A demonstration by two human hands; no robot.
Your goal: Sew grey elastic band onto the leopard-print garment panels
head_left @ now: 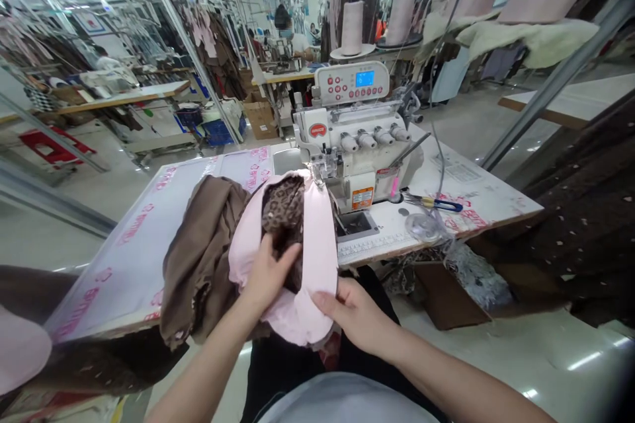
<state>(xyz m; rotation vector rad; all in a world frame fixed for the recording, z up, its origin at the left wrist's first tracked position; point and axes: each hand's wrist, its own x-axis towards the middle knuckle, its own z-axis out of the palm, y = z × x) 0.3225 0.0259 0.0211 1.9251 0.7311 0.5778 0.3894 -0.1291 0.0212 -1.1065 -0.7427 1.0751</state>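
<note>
Behind the sewing machine (354, 124), garments (218, 56) hung in the workshop. Just in front of the machine, the pink band (319, 231) made a loop: your right hand's (360, 317) fingers pinched its near end, while your left hand's (268, 271) reached inside, their grip unclear. Its long axis ran from the machine toward you. Brown fabric (206, 238) bunched left of the machine, crowding your left forearm; snips (444, 204) lay on the tabletop (496, 190) to its right.

Site: garment sewing workshop. Sewing machine (342, 129) just beyond the person's fingers (326, 305); thread cone (352, 30) farther past them; hanging garments (224, 56) farthest.
</note>
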